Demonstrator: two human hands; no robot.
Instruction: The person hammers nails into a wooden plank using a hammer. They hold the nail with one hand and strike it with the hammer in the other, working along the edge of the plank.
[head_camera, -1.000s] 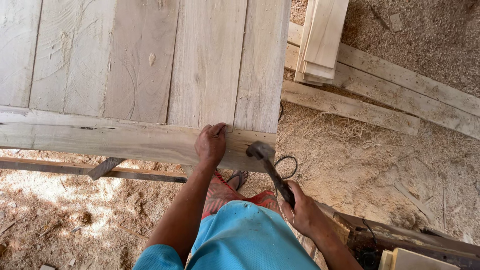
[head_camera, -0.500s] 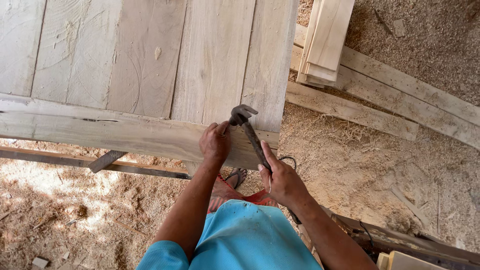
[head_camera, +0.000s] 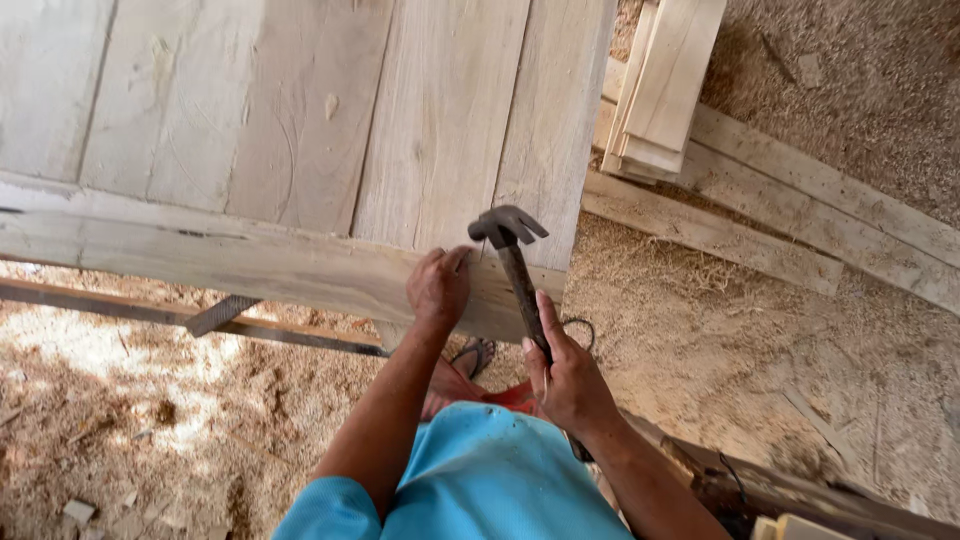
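Gripping a claw hammer (head_camera: 520, 275) by its dark handle, the person's right hand (head_camera: 568, 375) is wrapped tight around the lower part of the shaft, thumb laid up along it. The steel head stands just above the cross batten (head_camera: 250, 265), its face turned toward the left hand and its claw pointing away to the right. That left hand (head_camera: 438, 290) rests on the batten right beside the hammer head, fingers bunched and pinched together at the batten's upper edge; whether a nail sits between the fingertips is too small to tell.

The batten runs crosswise along the near end of a panel of pale vertical planks (head_camera: 300, 110), lying on top of them, and the hands work close to its right end. Under the batten, a dark metal bar (head_camera: 200, 320) passes over the ground, with a short slanted piece coming off it. Directly below the batten's right end the person's foot in a sandal (head_camera: 478, 355) shows, next to a red patch of clothing and the light blue shirt (head_camera: 490, 470) nearest the camera.

To the right of the batten, long boards (head_camera: 780, 205) lie on the sawdust-covered ground (head_camera: 760, 370), and a small stack of shorter boards (head_camera: 660, 85) rests across them farther up. A thin loop of dark wire (head_camera: 578, 328) lies just past the batten's right end.
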